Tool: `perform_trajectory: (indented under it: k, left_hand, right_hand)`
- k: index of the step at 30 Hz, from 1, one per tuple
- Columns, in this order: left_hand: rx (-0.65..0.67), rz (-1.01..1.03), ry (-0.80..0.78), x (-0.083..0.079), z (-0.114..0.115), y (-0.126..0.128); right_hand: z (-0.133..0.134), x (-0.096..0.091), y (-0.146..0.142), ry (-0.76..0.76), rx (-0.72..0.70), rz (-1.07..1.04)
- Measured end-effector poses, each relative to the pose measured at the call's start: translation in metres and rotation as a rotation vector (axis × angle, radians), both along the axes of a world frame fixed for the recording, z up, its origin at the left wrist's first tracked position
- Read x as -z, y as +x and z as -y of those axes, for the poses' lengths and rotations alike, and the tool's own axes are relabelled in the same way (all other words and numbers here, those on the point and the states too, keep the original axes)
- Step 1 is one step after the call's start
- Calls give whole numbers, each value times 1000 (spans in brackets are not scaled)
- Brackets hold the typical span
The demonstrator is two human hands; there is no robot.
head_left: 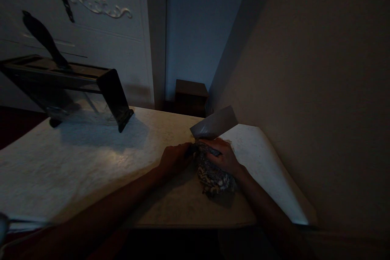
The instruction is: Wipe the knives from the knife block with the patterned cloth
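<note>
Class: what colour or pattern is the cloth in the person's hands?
The cloth is speckled dark and pale; head view, dimly lit.

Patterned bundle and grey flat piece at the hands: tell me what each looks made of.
Bundle: likely woven cloth, matte, speckled, crumpled in soft folds. Grey flat piece: probably metal, smooth with a dull sheen and straight edges; too dim to be sure.

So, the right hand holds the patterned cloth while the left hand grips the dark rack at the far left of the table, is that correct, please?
Not quite. In the head view the right hand does hold the patterned cloth, but the left hand is at that cloth's left edge, well apart from the dark rack on the table.
</note>
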State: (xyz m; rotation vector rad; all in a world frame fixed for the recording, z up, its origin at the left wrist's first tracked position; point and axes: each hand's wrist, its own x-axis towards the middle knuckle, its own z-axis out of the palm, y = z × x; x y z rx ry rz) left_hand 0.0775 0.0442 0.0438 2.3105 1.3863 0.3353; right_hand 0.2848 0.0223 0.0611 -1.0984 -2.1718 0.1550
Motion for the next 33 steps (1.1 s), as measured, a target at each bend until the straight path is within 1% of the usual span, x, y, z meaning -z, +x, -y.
perform_trajectory:
  k: [5, 10, 13, 16, 19, 21, 26, 30, 33]
  left_hand:
    - [-33, 8, 16, -2, 0, -1]
    - [-31, 49, 32, 0, -1, -2]
    - [-47, 59, 38, 1, -1, -2]
    - [-61, 60, 40, 2, -2, -2]
    - [-60, 64, 54, 5, -3, -2]
    - [-58, 87, 72, 8, -4, -1]
    - [-81, 110, 99, 14, -7, 0]
    - [-84, 77, 85, 12, -8, 0]
    - [-54, 63, 85, 8, -7, 1]
  right_hand:
    - [-1, 3, 2, -3, -64, 17]
    - [-1, -1, 5, -62, -105, 16]
    - [-1, -2, 7, -82, -96, 31]
    - [-1, -1, 8, -70, -83, 60]
    - [-1, 1, 7, -35, -84, 89]
    - [-1, 3, 7, -3, -60, 94]
    - [1, 4, 10, 148, -11, 55]
    - [3, 3, 7, 244, -47, 71]
    - [3, 2, 1, 312, -77, 146]
